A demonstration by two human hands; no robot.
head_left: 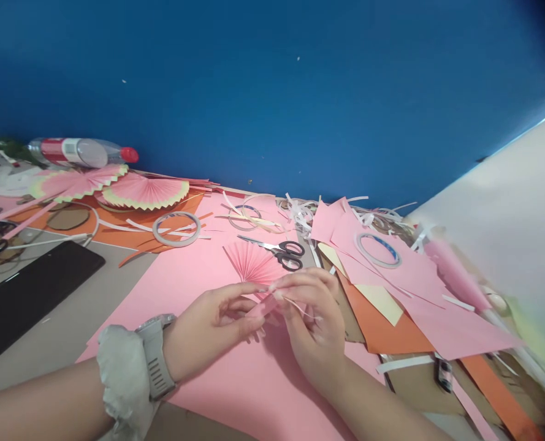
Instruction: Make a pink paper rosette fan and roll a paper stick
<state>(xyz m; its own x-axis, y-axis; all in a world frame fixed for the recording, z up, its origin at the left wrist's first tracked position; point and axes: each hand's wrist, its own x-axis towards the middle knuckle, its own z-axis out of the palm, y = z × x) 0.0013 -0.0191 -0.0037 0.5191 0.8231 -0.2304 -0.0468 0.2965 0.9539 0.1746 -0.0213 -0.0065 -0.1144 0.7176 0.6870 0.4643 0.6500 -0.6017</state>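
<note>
Between both hands is a small folded pink paper piece [263, 305], held above a large pink sheet [198, 269]. My left hand [219, 318], with a grey watch and a pale scrunchie at the wrist, pinches its left end. The fingertips of my right hand [316, 318] close on its right end, where a thin pale strip curls out. Just beyond the fingers lies a pleated pink paper fan [251, 260], its lower part hidden by the hands. Black-handled scissors [288, 251] rest beside the fan, blades pointing left.
Rolls of double-sided tape [176, 229] lie left and right [397, 260] of the scissors. Pink-and-yellow fans [146, 191] and a plastic bottle [83, 152] are back left. A black phone-like slab [37, 294] lies left; orange paper [382, 321] and scraps lie right. A blue wall rises behind.
</note>
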